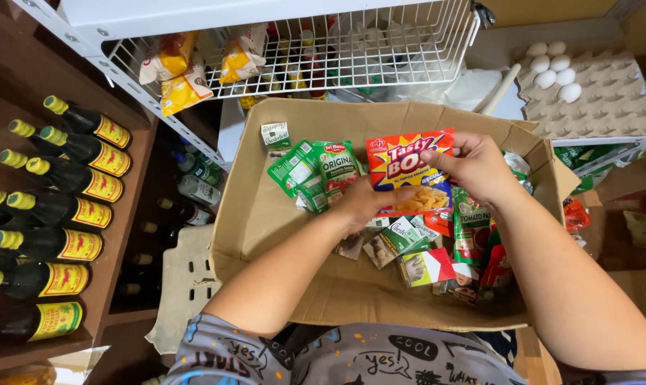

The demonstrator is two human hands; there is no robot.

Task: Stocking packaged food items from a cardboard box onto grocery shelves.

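in the middle of the frame both hands hold one red and yellow sachet point(408, 167) above an open cardboard box point(258, 214). the left hand point(365, 203) is clenched on the sachet's lower left corner, thumb across its front near the picture of fried pieces, and the right hand point(476, 165) pinches its upper right edge between thumb and fingers, so the sachet stands face up toward the camera, slightly tilted. under and around the hands the box floor carries a loose heap of small packets: green sauce pouches point(316, 171) just left of the sachet, a small green and white carton point(274, 134) near the box's upper left corner, a green and red tomato paste pouch point(471, 228) below the right hand, and mixed flat packets point(415, 260) toward the lower middle. the left part of the box floor is bare cardboard. at the left of the frame a dark wooden shelf point(116, 285) holds a row of dark bottles point(66, 214) with yellow caps and yellow and red labels, lying with their caps pointing left. across the top a white wire basket point(380, 50) holds yellow snack bags point(176, 71) at its left end. in the upper right corner a grey egg tray point(608, 100) carries a few white eggs point(555, 68) at its upper left part. the person's patterned grey shirt point(337, 356) fills the bottom edge.
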